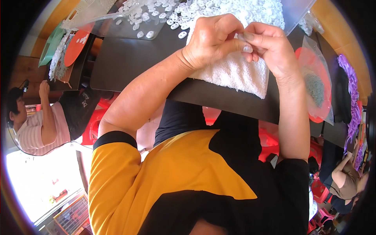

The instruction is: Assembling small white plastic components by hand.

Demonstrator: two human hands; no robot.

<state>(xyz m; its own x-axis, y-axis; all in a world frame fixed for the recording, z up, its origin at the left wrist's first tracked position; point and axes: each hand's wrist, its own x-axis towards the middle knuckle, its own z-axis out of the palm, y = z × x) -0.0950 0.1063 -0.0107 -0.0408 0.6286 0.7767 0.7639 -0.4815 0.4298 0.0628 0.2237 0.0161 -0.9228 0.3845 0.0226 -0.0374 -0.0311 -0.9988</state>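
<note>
Both my hands meet above a white towel at the table's near edge. My left hand is closed, its thumb and fingertips pinched together against the other hand. The fingers of my right hand are also pressed together in a pinch. Whatever lies between the fingertips is too small or too covered to make out. Just beyond the hands spreads a big pile of small white oval plastic pieces with holes. Some loose ones, such as a white oval piece, lie left of the towel.
A clear plastic sheet with scattered pieces lies at the far left. On the right, a red plate sits with a clear bag of small grey-green bits. Purple strips hang farther right. Other people sit at both sides.
</note>
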